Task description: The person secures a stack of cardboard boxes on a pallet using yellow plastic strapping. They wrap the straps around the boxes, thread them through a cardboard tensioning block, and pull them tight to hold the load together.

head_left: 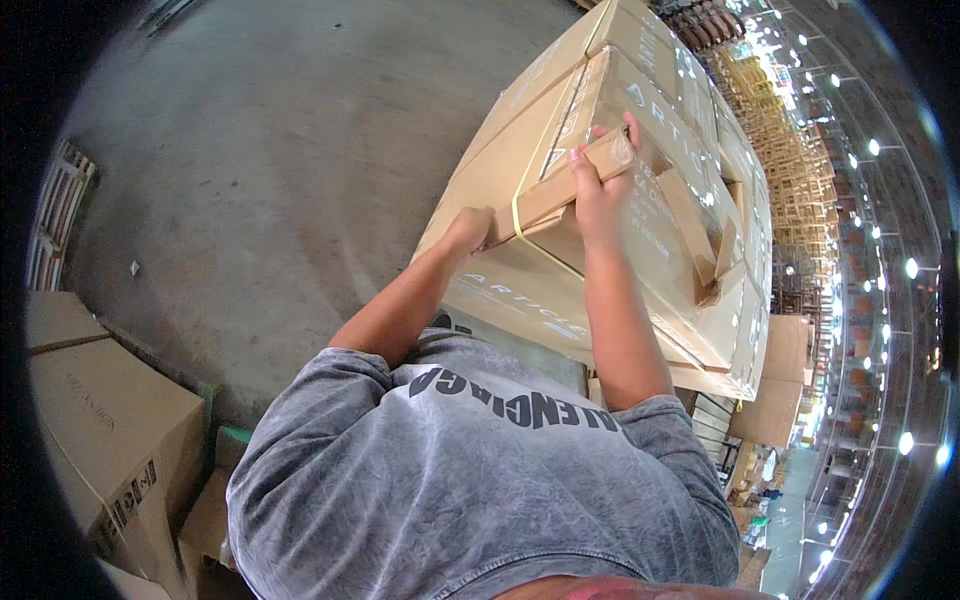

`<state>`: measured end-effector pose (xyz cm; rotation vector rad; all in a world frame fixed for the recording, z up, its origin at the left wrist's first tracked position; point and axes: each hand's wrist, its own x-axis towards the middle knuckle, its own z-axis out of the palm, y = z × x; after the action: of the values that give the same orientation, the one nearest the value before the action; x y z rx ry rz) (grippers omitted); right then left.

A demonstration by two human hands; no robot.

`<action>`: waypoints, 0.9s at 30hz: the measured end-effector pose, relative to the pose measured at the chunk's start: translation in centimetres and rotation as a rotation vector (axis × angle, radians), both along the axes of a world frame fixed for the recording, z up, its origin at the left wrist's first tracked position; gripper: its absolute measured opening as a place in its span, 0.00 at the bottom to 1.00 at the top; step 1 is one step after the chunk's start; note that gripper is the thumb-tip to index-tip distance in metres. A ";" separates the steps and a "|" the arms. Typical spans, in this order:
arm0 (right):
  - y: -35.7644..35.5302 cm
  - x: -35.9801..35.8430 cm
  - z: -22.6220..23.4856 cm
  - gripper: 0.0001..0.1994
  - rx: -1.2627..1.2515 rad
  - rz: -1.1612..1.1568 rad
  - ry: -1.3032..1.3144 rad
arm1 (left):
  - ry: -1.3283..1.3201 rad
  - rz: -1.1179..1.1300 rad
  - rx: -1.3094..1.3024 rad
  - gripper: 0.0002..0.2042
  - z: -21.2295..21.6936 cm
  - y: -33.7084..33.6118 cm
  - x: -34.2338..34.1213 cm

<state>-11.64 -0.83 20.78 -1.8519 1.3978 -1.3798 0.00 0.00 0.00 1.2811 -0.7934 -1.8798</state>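
Note:
A stack of large brown cartons [495, 165] with white print stands in front of me. Along its near edge runs a cardboard edge strip [555, 193], slanting up to the right, with a thin yellow strap [517, 212] passing over it. My left hand [472, 230] is closed around the strip's lower left end, its fingertips partly hidden. My right hand [606, 190] grips the other end, thumb on the near face and fingers behind. The strap crosses between my two hands and continues down the carton's side.
Another folded cardboard strip [688, 225] lies on the cartons, right of my right hand. More strapped cartons [115, 420] stand at lower left, and a wooden pallet [60, 215] lies at far left. Stacked wooden frames [785, 140] fill the right background beyond the concrete floor [290, 150].

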 end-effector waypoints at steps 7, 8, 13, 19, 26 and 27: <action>-0.9 -2.1 0.3 0.39 0.007 0.124 -0.111 | -0.071 0.028 -0.087 0.21 0.8 3.1 -0.5; -1.0 -2.5 0.3 0.38 -0.011 0.137 -0.103 | -0.125 0.035 -0.082 0.22 1.1 3.1 -0.9; 0.2 -1.5 1.3 0.39 -0.089 0.265 -0.008 | -0.246 0.050 -0.292 0.21 -0.3 1.4 -0.2; -0.4 -2.4 1.4 0.39 -0.171 0.428 0.014 | -0.264 0.055 -0.314 0.20 -0.4 1.1 -0.2; 0.8 -3.1 2.1 0.37 -0.092 0.347 -0.005 | -0.298 0.041 -0.219 0.19 1.8 1.3 -0.2; 1.0 -2.9 2.3 0.37 -0.103 0.327 0.009 | -0.345 0.020 -0.218 0.19 1.9 1.3 0.0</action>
<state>-14.55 0.21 23.10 -2.0452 0.9864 -1.2963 0.03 1.25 1.90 1.4836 -1.1255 -1.5255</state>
